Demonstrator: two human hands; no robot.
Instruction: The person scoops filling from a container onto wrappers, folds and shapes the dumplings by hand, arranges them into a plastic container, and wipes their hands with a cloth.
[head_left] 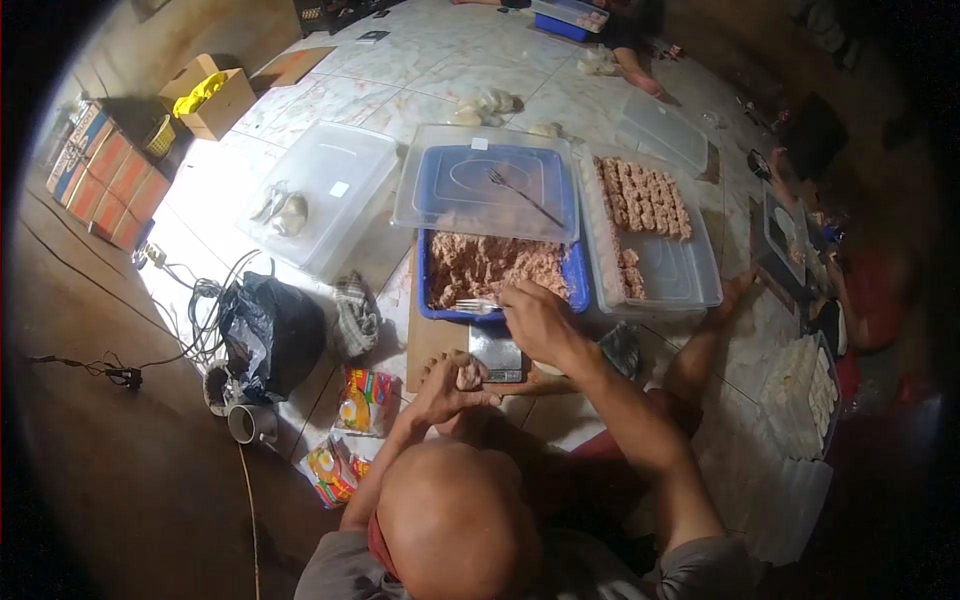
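Observation:
My right hand (540, 322) is closed round a fork (478, 306), whose tines lie at the front edge of the meat mixture (490, 265) in the blue tub (430, 290). Cupped near the floor, my left hand (438, 392) holds a lump of the mixture (469, 376). Between and just beyond my hands sits a small scale (496, 352) on cardboard. A clear lid (410, 200) covers the tub's far part, with another fork (525, 195) on it. To the right, a clear container (665, 275) holds rows of shaped meat pieces (645, 197).
Left are a clear lid (330, 200), a cloth (355, 315), a black bag (265, 335), a mug (243, 425), cables and snack packets (365, 402). Cardboard boxes (105, 180) stand far left. Parts of other people show at the right and top, beside more containers (800, 385).

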